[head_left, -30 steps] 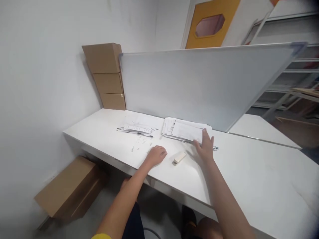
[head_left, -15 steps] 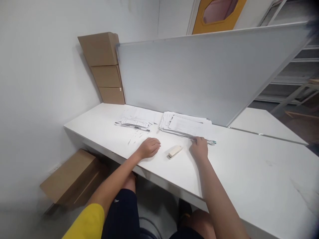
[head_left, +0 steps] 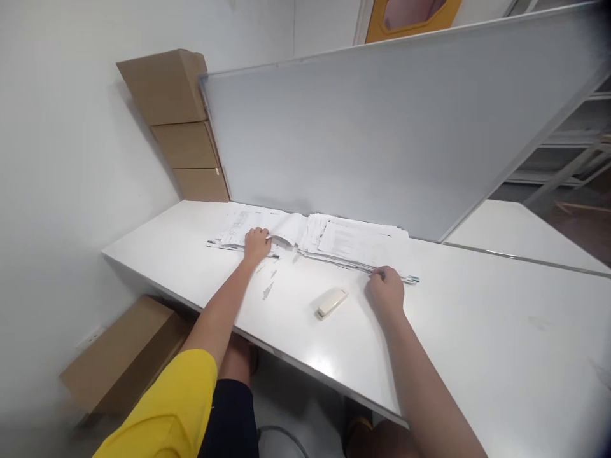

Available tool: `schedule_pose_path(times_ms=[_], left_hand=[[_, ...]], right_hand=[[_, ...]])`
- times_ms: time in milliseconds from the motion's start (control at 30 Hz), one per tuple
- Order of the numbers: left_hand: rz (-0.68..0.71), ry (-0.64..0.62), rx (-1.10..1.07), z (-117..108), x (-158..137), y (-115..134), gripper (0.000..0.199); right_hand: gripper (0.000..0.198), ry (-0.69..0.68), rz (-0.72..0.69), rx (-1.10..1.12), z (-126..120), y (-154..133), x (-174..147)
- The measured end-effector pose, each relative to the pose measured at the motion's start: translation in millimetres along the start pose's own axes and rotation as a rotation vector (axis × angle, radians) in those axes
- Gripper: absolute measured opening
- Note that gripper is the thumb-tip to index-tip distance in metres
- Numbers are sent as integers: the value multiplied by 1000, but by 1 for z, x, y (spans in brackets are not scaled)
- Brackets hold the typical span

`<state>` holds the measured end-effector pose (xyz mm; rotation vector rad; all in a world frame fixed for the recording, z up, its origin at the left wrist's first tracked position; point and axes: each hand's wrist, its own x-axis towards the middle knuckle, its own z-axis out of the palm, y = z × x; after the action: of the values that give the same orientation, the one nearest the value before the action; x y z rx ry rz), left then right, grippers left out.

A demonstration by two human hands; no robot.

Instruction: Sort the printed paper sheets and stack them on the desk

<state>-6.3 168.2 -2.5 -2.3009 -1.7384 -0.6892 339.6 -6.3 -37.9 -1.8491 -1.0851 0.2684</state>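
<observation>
On the glossy white table (head_left: pixel 477 331), a smooth cream oblong stapler (head_left: pixel 332 304) lies near the right hand (head_left: pixel 386 289), which curls at the front edge of a layered white paper stack (head_left: pixel 356 242). The left hand (head_left: pixel 258 245) bends over a looser printed paper pile (head_left: pixel 242 224) beside a curving white sheet (head_left: pixel 287 226); whether either grips, I cannot tell. Behind stand a flat pale-grey panel (head_left: pixel 382 140), boxy brown cardboard cartons (head_left: pixel 165 89) and a yellow door (head_left: pixel 375 25)
</observation>
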Motion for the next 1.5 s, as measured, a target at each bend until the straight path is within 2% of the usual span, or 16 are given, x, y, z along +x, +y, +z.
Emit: schedule_pose_path(times_ms=[133,267,333,467,600,733,900,1133,1233,1300,1400,1433,1500], left_hand=[[101,-2,-49,-8,-7,3,27],[155,-13,-84,-12,-15,4,32],[115,-32,-101,-11,-20,3,40],[-57,-103,-146,-6,-33,-1,51],[-48,-130,-140,-6,-46,-3,61],[-79,-128,-78,-5,-51,-4,54],[-221,-100,-72,-3,-49,-5,60],[-207,-25,-226,-6,-50,-7,46],[-230,10,-247,-9,-50,-11,46],[-329,72,-280,-11,-49,-15,48],[-563,157,-331,-14,-50,-20,42],[-610,166,-341,-14,-50,-22,38],[-618,159,-349,-15,-51,-24,33]], right_hand=[[18,24,-24,43,3,3,-1],[17,39,-64,78,6,4,1],[17,33,-38,117,6,5,3],[20,32,-4,162,2,9,0],[23,35,7,180,0,13,-5],[23,33,17,200,1,15,-6],[24,32,43,212,3,18,-3],[24,38,52,215,3,21,-2],[24,40,51,216,2,20,-2],[24,42,49,216,1,19,-3],[23,47,43,216,1,16,-4],[23,49,42,217,0,15,-5],[23,54,44,218,0,14,-5]])
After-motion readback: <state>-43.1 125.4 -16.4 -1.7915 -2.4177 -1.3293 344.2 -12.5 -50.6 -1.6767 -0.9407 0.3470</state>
